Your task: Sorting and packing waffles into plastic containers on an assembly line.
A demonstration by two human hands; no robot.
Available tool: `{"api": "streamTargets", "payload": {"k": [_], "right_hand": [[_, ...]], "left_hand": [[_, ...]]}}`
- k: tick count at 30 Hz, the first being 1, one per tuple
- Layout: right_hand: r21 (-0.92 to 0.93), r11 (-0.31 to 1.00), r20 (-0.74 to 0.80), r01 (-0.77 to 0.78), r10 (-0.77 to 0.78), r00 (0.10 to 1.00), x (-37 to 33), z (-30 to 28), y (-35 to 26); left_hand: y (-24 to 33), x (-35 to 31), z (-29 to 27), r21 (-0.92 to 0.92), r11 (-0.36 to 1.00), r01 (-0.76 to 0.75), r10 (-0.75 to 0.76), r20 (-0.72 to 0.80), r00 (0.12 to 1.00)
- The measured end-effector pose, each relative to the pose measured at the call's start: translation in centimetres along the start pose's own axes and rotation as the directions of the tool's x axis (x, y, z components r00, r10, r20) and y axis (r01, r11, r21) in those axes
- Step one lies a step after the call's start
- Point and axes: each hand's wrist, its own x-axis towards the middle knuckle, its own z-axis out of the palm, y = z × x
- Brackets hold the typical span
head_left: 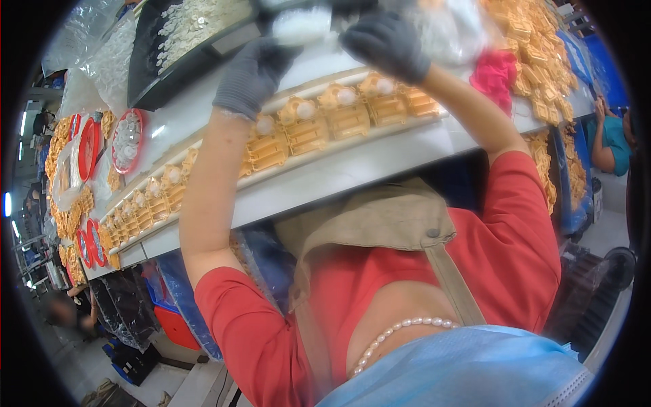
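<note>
**Two grey gloves at a white, blurry thing**

The white thing [302,26] is up at the top of the view, between the two hands, over the far part of the table [428,141]. It looks pale and shiny, a bit see-through, but it is so blurry that its edges and its true shape are hard to tell. The left hand [258,73] is right by its lower left side, with the fingers bent. The right hand [386,46] is just past its right side, and its fingers are bent too. The blur hides the fingertips, so I cannot tell if the hands hold it tight. Both gloves are grey and knitted, with ribbed cuffs.

Below the hands, a long row of orange parts [306,138] crosses the table. They look like hard plastic, boxy and hollow, and many have a round white piece [306,110] on top. The table is white, smooth and shiny. Past the left hand, a black tray [139,83] holds lots of small, flat white bits [196,27]. On the right, a big bumpy orange pile [532,57] sits by a soft, crumpled pink thing [494,76]
</note>
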Motion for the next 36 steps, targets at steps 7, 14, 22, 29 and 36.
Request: {"api": "streamTargets", "payload": {"k": [7,14,22,29,36], "right_hand": [[-0.04,0.999,-0.064,-0.02,0.017,0.998,0.3,-0.4,-0.3],[-0.026,0.999,-0.087,-0.022,0.02,0.996,0.5,-0.3,-0.3],[-0.034,0.999,-0.118,-0.003,-0.001,0.993,1.1,-0.2,-0.5],[0.036,0.995,-0.238,0.095,-0.084,0.968,1.7,1.5,0.7],[0.184,0.976,0.104,-0.118,0.1,0.99,4.0,-1.1,-1.1]], "left_hand": [[-0.2,-0.2,0.5,0.006,1.0,-0.026,0.027,-0.028,0.999],[-0.1,-0.1,0.0,-0.029,1.0,0.01,-0.01,0.003,1.0],[-0.5,-0.5,-0.1,0.045,0.998,-0.047,0.048,-0.009,0.999],[-0.4,-0.3,-0.5,0.07,0.997,-0.031,0.03,0.024,0.999],[-0.2,-1.3,-0.6,0.145,0.986,-0.077,0.071,0.048,0.996]]}}
